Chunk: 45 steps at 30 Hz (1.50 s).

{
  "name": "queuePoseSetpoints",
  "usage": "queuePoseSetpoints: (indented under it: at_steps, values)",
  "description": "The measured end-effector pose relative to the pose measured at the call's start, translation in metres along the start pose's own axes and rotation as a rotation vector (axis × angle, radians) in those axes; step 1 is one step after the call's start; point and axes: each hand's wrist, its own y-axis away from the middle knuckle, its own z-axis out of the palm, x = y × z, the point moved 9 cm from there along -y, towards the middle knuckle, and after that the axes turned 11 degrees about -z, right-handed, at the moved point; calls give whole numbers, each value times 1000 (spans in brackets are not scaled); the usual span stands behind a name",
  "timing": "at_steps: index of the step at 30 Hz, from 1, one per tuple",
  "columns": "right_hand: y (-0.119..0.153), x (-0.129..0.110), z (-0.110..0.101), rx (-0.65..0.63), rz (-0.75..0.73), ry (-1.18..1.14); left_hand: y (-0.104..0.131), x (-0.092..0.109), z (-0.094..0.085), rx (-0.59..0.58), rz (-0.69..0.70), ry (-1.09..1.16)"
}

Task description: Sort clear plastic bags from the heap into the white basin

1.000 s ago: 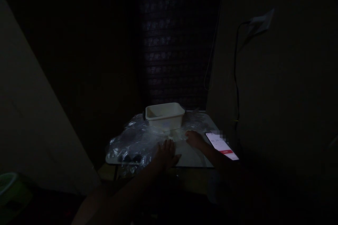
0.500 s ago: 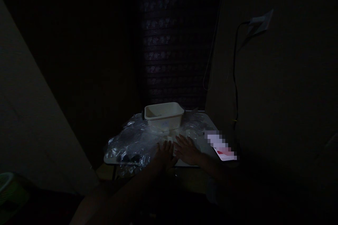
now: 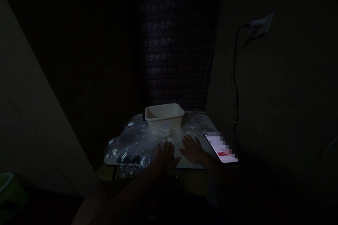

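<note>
In dim light, my left hand (image 3: 166, 155) is spread palm down at the front of a small white table (image 3: 186, 163), its fingers pointing away from me. Beside it on the right, my right hand (image 3: 193, 149) is also flat with fingers apart. Neither holds anything. Crumpled clear plastic bags (image 3: 129, 144) cover the left side of the table and reach my left hand. Just beyond my fingertips lies a small pale piece (image 3: 169, 139), too dark to name. Behind it stands a white plastic basin (image 3: 166, 123); little of its inside shows.
A phone with a lit screen (image 3: 221, 149) lies at the table's right edge. A black cable (image 3: 234, 77) hangs from a wall socket (image 3: 260, 24). Slatted blinds (image 3: 169, 52) are behind the table. A green bin (image 3: 10, 193) stands at the lower left.
My right hand has moved right, away from my left hand, leaving a gap between them. My left thumb now sticks out more to the right. The basin stays put.
</note>
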Motion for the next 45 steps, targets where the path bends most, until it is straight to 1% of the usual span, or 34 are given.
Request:
queuePoseSetpoints:
  at_steps: [3, 5, 8, 10, 13, 16, 18, 21, 25, 28, 31, 34, 36, 40, 42, 45]
  values:
    - [-3, 11, -12, 13, 15, -44, -1, 1, -4, -14, 1, 14]
    - [-3, 24, -23, 41, 27, -82, -3, 1, -7, -30, 4, 25]
    - [2, 41, -37, 59, -7, -100, -4, 0, -10, -71, 25, 60]
    - [12, 49, -39, 48, -31, -108, 0, 4, -9, -120, 91, 83]
    - [35, 58, -35, 5, -13, -120, 12, 15, -5, -187, 247, 89]
    - [61, 50, -25, -35, -76, -125, 27, 22, -4, -195, 361, 79]
    - [76, 38, -17, -89, -154, -158, 34, 24, -5, -175, 397, 81]
    - [88, 23, -13, -133, -199, -204, 39, 27, -9, -120, 422, 110]
    - [85, 9, -12, -162, -207, -215, 34, 29, -15, -50, 416, 174]
    - [78, 8, -7, -130, -190, -231, 33, 28, -19, -56, 408, 239]
    - [75, 13, -2, -19, -169, -338, 39, 27, -31, -42, 423, 329]
    - [74, 20, -6, 157, -101, -529, 47, 27, -44, -34, 433, 428]
    - [74, 25, -9, 239, -38, -666, 48, 25, -47, -38, 410, 477]
    - [73, 35, -8, 278, 106, -866, 36, 14, -42, 17, 291, 514]
    - [73, 41, -6, 270, 161, -894, 28, 7, -35, 50, 218, 511]
    - [74, 47, -6, 224, 218, -867, 19, 3, -22, 37, 171, 508]
